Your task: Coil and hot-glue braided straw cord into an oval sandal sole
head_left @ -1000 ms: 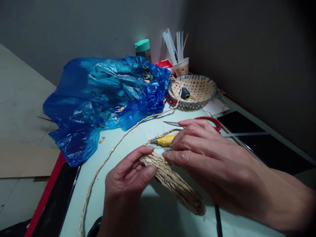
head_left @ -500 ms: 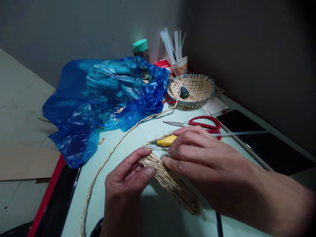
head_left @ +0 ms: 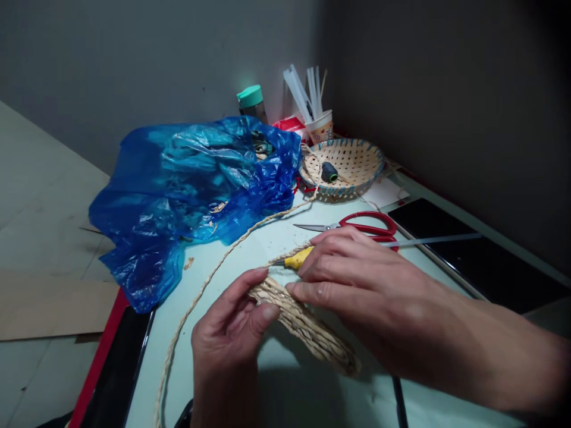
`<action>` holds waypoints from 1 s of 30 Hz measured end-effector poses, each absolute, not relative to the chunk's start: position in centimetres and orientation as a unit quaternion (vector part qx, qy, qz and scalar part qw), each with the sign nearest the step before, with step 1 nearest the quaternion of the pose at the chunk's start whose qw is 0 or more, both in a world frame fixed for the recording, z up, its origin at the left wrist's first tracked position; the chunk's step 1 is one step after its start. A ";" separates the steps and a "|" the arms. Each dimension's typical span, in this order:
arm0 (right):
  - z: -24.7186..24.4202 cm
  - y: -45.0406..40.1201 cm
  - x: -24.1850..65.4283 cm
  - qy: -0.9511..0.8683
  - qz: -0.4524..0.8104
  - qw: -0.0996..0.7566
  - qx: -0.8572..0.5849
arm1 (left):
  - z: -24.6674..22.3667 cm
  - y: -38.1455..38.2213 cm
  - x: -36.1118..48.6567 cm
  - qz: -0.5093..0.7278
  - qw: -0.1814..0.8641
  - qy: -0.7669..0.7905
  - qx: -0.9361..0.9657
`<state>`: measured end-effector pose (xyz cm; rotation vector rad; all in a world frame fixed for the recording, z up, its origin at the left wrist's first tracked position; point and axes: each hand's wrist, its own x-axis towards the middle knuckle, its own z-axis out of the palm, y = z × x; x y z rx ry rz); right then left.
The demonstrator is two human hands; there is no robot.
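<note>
A flat coiled mat of braided straw is held tilted above the pale green table. My left hand pinches its upper left edge between thumb and fingers. My right hand lies over the mat's top and far side, fingers closed on it. A long straw braid runs from the mat across the table toward the basket and loops down to the near edge. A yellow-handled tool lies just beyond my right fingers, partly hidden by them.
Red-handled scissors lie behind my right hand. A woven basket with a dark spool stands at the back, beside a cup of white sticks and a green-capped bottle. A crumpled blue plastic bag fills the left. A black slab lies right.
The view has shifted slightly right and down. Both hands keep their hold on the mat, which has tilted a little flatter; my right hand covers more of the yellow tool.
</note>
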<state>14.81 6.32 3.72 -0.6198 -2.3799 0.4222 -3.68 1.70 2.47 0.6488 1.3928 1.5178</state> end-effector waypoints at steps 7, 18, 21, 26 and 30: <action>4.6 6.5 15.3 -0.876 0.245 0.350 -0.225 | 3.0 1.0 -2.7 0.668 0.406 0.539 0.316; 4.6 6.1 14.9 -0.889 0.223 0.309 -0.252 | 2.0 1.1 -4.6 0.564 0.400 0.589 0.418; 4.4 6.3 14.7 -0.892 0.222 0.294 -0.262 | 1.8 1.1 -4.8 0.559 0.399 0.596 0.416; 4.0 6.2 15.0 -0.903 0.223 0.274 -0.245 | 1.4 1.1 -5.0 0.565 0.382 0.615 0.396; 3.9 6.1 15.2 -0.918 0.197 0.237 -0.251 | 1.3 1.1 -4.9 0.562 0.368 0.630 0.390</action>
